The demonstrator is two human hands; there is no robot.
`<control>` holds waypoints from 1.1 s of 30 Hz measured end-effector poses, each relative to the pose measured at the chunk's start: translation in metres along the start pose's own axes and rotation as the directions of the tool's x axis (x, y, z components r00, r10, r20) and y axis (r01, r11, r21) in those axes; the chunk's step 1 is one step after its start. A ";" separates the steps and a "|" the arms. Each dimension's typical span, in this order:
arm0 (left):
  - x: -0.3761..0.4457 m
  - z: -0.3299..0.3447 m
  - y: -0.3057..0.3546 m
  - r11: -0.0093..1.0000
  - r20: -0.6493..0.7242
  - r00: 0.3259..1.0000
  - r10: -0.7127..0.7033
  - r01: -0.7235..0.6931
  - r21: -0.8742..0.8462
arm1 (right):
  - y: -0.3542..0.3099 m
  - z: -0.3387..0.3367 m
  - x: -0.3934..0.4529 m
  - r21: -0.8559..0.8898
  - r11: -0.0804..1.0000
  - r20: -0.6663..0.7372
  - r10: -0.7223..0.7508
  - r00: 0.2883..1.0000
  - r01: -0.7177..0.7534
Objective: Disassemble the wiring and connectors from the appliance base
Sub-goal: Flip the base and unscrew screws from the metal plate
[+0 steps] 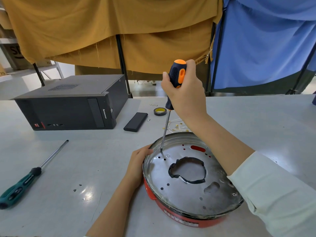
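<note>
The round appliance base (186,195), red outside with a silver metal plate inside, lies on the table in front of me. A ring of black tape (187,170) edges its centre hole. My right hand (186,93) grips an orange and black screwdriver (177,76) upright, its tip down on the plate near the far left rim. My left hand (139,161) holds the base's left rim. Loose white wires with brass connectors (177,126) lie on the table just behind the base.
A green-handled screwdriver (25,180) lies at the left. A black computer case (71,103) stands at the back left, with a flat black box (136,121) and a roll of black tape (160,111) beside it. Orange and blue cloths hang behind the table.
</note>
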State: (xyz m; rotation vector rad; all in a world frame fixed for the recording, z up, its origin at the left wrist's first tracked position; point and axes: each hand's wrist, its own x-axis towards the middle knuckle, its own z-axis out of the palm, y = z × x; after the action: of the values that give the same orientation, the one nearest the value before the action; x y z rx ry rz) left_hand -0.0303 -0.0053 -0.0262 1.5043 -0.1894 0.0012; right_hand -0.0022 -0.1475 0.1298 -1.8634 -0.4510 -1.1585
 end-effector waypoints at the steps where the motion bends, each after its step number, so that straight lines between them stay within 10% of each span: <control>1: -0.001 0.000 0.000 1.000 0.000 1.000 -0.013 0.013 -0.011 | -0.002 0.003 0.002 -0.004 1.000 0.027 0.001 1.000 -0.001; 13: -0.003 0.002 0.005 0.999 -0.016 0.999 -0.041 0.042 0.024 | -0.004 -0.003 0.035 0.298 0.919 0.606 0.025 0.795 -0.257; 19: -0.003 0.002 0.006 0.996 0.054 0.995 -0.078 0.076 0.043 | -0.005 -0.009 0.034 0.152 0.953 0.543 0.142 0.827 -0.263; 26: -0.003 0.003 0.007 0.995 0.090 0.992 -0.093 0.089 0.047 | -0.019 0.006 0.021 0.373 0.778 0.335 0.396 0.855 -0.506; 33: -0.003 0.004 0.007 0.995 0.088 0.992 -0.092 0.088 0.054 | -0.008 -0.006 0.029 0.541 0.456 0.756 0.105 0.646 -0.707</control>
State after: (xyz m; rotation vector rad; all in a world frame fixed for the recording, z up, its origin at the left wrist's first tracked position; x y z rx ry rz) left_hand -0.0350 -0.0087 -0.0198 1.5627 -0.1950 -0.1356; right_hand 0.0036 -0.1516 0.1594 -1.2985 -0.6680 0.1693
